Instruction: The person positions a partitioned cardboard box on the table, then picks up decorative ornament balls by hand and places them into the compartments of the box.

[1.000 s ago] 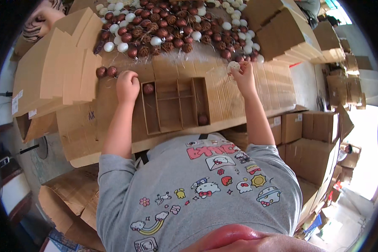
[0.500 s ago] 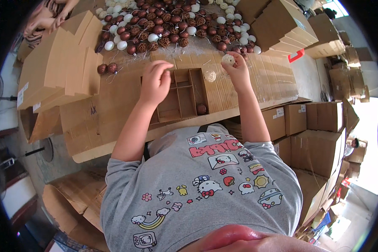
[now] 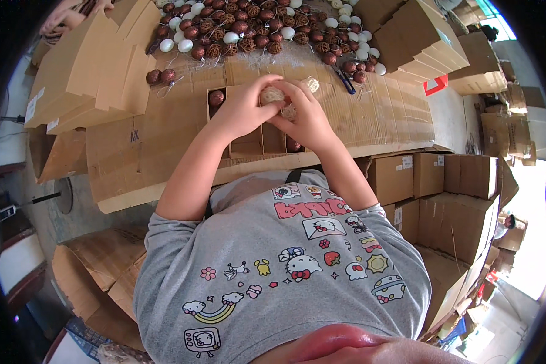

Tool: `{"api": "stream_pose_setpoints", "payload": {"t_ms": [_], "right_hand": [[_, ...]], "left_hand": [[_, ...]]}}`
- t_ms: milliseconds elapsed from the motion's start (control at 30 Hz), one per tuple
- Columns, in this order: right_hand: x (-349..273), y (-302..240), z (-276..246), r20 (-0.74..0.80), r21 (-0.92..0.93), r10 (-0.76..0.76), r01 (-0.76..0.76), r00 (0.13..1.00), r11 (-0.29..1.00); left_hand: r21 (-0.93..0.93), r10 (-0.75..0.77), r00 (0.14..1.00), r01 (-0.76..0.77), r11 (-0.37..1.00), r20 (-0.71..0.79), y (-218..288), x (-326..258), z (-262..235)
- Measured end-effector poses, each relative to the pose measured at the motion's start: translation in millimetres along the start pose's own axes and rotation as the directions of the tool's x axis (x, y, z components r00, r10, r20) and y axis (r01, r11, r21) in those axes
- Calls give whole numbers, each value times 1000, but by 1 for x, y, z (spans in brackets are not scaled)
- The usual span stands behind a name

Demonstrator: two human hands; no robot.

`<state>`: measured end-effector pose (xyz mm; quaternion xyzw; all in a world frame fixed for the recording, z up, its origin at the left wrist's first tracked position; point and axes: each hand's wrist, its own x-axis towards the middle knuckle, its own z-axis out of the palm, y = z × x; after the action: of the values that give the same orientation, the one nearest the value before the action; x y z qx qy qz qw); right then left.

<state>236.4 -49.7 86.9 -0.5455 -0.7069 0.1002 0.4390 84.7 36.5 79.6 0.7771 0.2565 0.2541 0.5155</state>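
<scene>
Both hands, left (image 3: 244, 108) & right (image 3: 309, 118), closed around a pale twine ball (image 3: 273, 94) right above the divided cardboard box (image 3: 249, 142) on the desk (image 3: 164, 139), prob. steadied together over its compartments.

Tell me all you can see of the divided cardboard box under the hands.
The divided cardboard box is a shallow, open brown tray lying flat on the cardboard-covered table, split by thin card walls into compartments. One brown glittery ball sits in its far-left cell, another dark ball in a near-right cell. The left hand and right hand hover over its middle, holding a pale woven ball, hiding several cells.
</scene>
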Motion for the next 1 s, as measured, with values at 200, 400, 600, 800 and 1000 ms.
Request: {"api": "stream_pose_setpoints", "payload": {"t_ms": [200,400,600,800,1000], "right_hand": [[-33,40,16,-48,518,613,-506,788,690],[-44,69,17,-187,423,661,-547,727,722],[-47,50,13,65,-255,395,-368,916,894],[-54,42,-5,207,-189,345,-308,916,932],[-52,37,-7,162,-253,281,-235,946,939]], "left_hand": [[53,3,939,16,998,-345,-44,-39,-25],[246,-3,845,159,956,-535,-88,-72,-23],[-289,-196,867,63,955,-458,-83,-77,-18],[392,107,844,128,911,-526,-80,-77,-26],[735,238,920,75,674,-312,-73,-68,-17]]}}
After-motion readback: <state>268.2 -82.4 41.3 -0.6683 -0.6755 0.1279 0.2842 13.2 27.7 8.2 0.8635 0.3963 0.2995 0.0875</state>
